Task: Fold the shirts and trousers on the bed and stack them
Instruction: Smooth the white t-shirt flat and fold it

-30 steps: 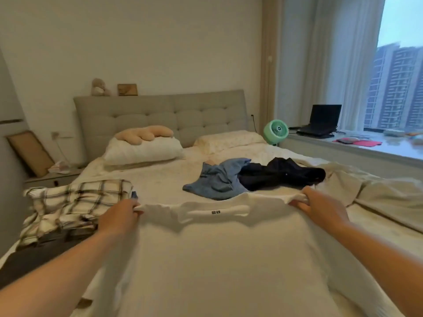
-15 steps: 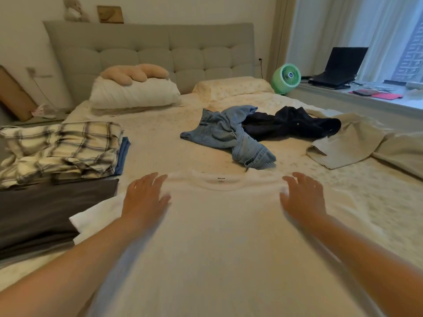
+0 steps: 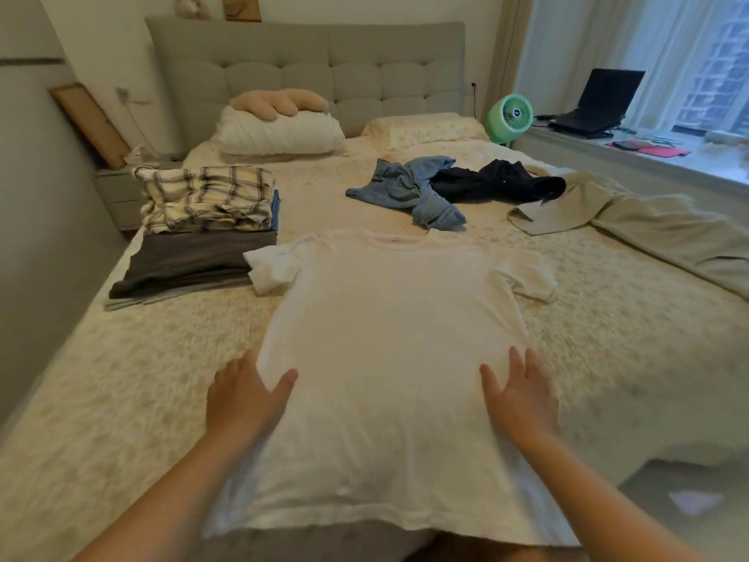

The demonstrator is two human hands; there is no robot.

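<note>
Head view: white T-shirt (image 3: 389, 338) is laid flat, face down, on the bed (image 3: 608, 338). Left hand (image 3: 243, 399) and right hand (image 3: 523, 399) are pressed on its lower sides, fingers straight, slightly spread. Smoothing step judged; sleeves to be folded inward next.

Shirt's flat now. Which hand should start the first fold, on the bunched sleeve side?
Left, probably. The left hand rests open at the white T-shirt's left edge, the same side as the bunched sleeve; the right hand would have to cross over.
</note>
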